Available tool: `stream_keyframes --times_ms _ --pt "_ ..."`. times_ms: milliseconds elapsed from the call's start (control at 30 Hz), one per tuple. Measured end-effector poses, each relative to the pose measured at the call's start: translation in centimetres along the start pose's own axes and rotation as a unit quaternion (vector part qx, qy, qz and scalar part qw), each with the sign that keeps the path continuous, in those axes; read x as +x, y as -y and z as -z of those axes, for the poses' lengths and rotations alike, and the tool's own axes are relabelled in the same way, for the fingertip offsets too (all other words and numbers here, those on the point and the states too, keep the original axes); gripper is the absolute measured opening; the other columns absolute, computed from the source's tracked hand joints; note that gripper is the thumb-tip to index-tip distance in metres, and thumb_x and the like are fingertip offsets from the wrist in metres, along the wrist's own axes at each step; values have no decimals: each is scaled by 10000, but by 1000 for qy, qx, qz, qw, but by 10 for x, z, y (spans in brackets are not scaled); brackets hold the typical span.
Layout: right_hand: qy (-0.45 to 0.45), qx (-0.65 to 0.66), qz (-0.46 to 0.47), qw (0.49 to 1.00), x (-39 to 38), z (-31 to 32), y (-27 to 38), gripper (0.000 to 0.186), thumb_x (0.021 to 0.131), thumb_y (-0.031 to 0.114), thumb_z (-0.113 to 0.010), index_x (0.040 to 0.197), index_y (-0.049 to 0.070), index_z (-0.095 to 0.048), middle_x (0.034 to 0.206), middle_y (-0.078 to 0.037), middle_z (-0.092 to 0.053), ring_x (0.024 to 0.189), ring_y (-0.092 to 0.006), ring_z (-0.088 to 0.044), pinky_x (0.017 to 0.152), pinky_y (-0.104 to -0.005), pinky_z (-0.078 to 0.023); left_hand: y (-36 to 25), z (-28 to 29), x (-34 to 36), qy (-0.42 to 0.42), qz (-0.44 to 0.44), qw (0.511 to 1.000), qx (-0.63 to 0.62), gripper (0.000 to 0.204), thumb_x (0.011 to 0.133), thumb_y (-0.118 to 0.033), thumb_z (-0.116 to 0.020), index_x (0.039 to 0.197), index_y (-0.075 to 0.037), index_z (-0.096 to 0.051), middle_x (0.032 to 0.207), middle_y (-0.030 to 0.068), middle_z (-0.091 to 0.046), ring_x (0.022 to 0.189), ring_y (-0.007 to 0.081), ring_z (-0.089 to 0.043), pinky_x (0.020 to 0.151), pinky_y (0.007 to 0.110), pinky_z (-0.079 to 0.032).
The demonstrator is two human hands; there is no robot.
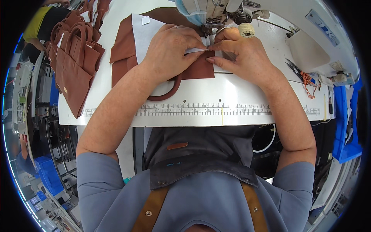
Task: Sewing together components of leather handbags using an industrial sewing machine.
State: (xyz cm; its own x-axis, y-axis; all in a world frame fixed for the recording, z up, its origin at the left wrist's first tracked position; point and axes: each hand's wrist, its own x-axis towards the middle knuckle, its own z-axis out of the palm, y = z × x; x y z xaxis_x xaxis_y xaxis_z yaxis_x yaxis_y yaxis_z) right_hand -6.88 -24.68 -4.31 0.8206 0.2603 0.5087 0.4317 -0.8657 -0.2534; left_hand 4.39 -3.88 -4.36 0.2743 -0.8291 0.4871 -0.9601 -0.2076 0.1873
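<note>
My left hand lies over a white lining piece, its thumb and fingers pinching a folded edge of it close to the sewing machine's presser foot. Opposite it, my right hand bends its fingers round the same edge, with the thumb a little lower by the brown panel. The fingertips of both hands nearly meet. Under the lining lie brown bag pieces, and a brown looped handle sticks out toward me. A small white square label sits on the lining.
A stack of brown handled bags hangs over the table's left edge. Right of the machine are scissors and a tangle of orange thread. A ruler strip runs along the front. Another person stands far left.
</note>
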Motion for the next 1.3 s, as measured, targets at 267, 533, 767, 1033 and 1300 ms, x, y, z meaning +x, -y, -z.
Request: stream_keyframes --times_ms 267,533,767,1033,1300 --pt "8 -21 -38 999 -1 -2 1 269 828 344 -789 969 115 -795 776 -62 -693 662 -263 -663 651 -398 -529 17 -3 5 9 5 999 -37 148 767 -137 -781 906 -87 -787 987 19 -750 962 234 -697 908 370 -521" --pt "-20 -32 -43 998 0 -2 -6 268 848 342 -769 984 112 -793 737 -87 -662 677 -271 -662 637 -400 -523 28 -6 15 -12 -46 999 -19 129 793 -126 -771 911 -75 -784 930 31 -772 882 232 -720 864 366 -543" --pt "-12 191 -247 950 3 13 -8 248 919 302 -703 1006 77 -764 842 -66 -670 724 -173 -616 681 -318 -499 25 -9 18 -23 -41 999 -4 95 811 -192 -773 848 -108 -796 885 53 -766 877 240 -709 920 384 -520" --pt "-86 403 -217 885 -2 16 -20 337 975 277 -579 1015 -44 -674 844 -27 -652 784 -124 -541 778 -273 -456 26 -9 20 -43 -25 999 -9 90 795 -188 -788 819 -100 -789 814 68 -746 803 263 -695 880 393 -529" --pt "-93 370 -221 898 1 14 -18 556 1076 474 -444 1001 -31 -666 820 -49 -644 785 -121 -508 783 -269 -443 27 -7 22 -32 -26 999 -26 130 788 -108 -780 910 -67 -794 812 106 -751 723 296 -710 690 359 -567"
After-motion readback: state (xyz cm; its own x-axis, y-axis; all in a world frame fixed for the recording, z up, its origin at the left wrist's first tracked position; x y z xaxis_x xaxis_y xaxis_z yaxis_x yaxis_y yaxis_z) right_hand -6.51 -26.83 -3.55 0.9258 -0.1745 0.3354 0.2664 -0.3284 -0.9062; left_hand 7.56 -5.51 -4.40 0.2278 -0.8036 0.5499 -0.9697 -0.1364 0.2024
